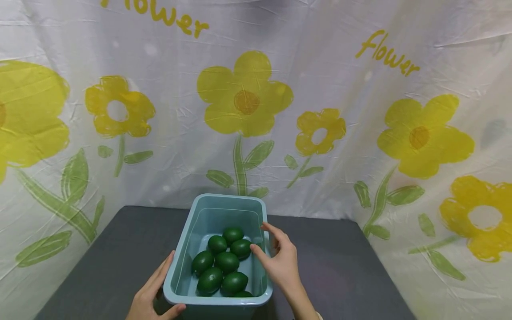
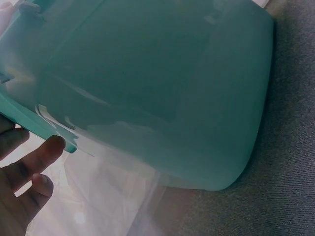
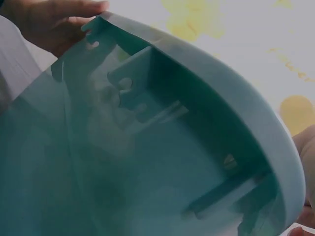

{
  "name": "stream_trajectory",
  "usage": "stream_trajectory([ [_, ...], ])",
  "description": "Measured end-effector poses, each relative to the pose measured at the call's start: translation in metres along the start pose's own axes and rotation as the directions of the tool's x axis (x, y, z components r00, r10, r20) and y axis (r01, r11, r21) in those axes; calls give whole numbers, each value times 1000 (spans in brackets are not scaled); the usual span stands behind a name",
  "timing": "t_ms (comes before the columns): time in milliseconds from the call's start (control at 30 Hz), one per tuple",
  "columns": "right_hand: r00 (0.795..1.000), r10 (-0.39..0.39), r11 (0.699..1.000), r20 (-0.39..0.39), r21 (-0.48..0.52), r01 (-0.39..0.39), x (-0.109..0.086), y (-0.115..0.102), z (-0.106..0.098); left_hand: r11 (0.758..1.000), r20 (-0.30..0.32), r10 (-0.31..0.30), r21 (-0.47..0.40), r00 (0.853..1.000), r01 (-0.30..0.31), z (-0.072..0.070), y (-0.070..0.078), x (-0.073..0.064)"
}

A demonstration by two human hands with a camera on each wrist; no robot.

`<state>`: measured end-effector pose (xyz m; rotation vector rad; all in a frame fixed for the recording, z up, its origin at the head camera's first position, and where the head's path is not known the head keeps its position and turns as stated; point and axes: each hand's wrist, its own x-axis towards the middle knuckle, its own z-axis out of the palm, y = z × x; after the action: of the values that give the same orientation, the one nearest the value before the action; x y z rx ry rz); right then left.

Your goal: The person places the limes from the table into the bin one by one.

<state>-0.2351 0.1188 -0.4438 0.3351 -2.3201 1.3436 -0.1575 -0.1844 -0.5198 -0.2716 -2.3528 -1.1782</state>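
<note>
A light blue-green plastic bin (image 1: 224, 301) stands on the dark table, its long side running away from me. Several glossy dark green fruits, shaped like limes (image 1: 227, 262), lie on its floor. At the near left corner is my left hand (image 1: 150, 293), fingers extended along the outer side and thumb spread toward the front rim. In the left wrist view, the fingertips (image 2: 55, 143) are right at the rim. My right hand (image 1: 282, 260) is at the right rim, fingers spread; its thumb reaches over the inside near a fruit, and its index fingertip overlaps the rim.
Dark grey cloth (image 1: 336, 266) covers the table on both sides of the bin. A white curtain (image 1: 176, 133) printed with yellow flowers hangs behind the table and along its left and right sides. The bin's far end is close to the back curtain.
</note>
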Motion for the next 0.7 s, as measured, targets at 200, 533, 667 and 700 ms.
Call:
stream_trajectory([
  [200,1000,2,1000,-26,7,-2,1,4,-2,1000,0,8,-4,1000,-8,0,-2,0],
  [533,999,-44,999,-12,-30,43,-7,33,-23,969,82,74,230,994,-91,-13,-10,3],
  [667,995,-103,987,9,-120,104,-14,53,-40,926,185,133,327,974,-189,-26,-21,8],
  [700,992,-125,980,18,-151,127,-15,58,-46,914,215,124,355,969,-196,-30,-24,11],
])
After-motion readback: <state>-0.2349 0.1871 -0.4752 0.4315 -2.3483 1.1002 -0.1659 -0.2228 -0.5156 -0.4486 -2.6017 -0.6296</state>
